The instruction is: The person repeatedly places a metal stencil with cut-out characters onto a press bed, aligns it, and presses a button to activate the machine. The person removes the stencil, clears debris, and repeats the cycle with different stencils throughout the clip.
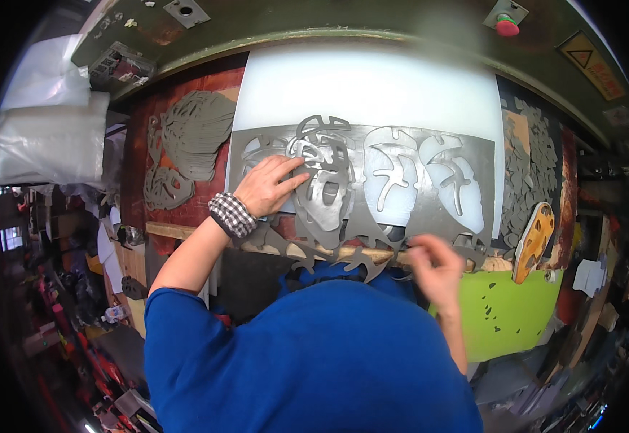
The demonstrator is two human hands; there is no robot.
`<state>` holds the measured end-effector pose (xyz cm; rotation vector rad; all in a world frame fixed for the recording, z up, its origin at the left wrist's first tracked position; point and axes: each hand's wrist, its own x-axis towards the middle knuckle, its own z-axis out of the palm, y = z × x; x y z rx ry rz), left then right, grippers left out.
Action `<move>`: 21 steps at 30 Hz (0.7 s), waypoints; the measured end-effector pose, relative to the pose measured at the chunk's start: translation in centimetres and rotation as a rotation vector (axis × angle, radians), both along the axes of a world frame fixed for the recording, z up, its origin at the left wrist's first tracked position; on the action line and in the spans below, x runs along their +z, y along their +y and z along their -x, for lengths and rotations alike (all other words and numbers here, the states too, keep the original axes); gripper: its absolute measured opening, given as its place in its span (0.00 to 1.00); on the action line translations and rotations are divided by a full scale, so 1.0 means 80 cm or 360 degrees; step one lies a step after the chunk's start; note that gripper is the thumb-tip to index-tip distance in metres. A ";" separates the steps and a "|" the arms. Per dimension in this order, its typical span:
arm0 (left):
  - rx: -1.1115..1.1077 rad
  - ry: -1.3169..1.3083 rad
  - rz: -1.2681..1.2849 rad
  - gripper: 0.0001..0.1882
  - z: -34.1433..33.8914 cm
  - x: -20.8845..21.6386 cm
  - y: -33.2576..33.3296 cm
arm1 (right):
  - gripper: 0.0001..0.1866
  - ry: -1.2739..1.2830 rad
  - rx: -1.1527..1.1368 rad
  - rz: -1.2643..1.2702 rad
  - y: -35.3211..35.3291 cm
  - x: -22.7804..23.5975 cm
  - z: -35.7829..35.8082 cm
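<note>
L hand (267,186) flat, fingers spread on grey sheet (401,180); R hand (437,267) blurred, fingers' state unclear.

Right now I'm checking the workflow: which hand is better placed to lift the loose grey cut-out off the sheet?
Left, probably. The left hand already rests flat beside the grey cut-out piece on the grey sheet. The right hand is lower, at the sheet's near edge, blurred and farther from it.

Cut sheet (401,144) on white board (365,86), cut-out stacks (195,133) left, right
</note>
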<state>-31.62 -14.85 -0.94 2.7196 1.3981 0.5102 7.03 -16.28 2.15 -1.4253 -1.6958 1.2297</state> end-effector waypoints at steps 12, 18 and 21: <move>-0.0407 -0.0073 0.0395 0.34 -0.049 0.009 -0.038 | 0.15 0.0703 0.0550 0.1425 -0.007 -0.002 0.090; -0.0500 -0.0060 0.0252 0.30 -0.048 -0.005 -0.042 | 0.16 0.1393 0.0015 0.1731 -0.022 -0.034 0.118; -0.0418 -0.0050 0.0222 0.36 -0.050 -0.009 -0.047 | 0.11 0.1740 -0.0224 0.1850 -0.025 -0.058 0.126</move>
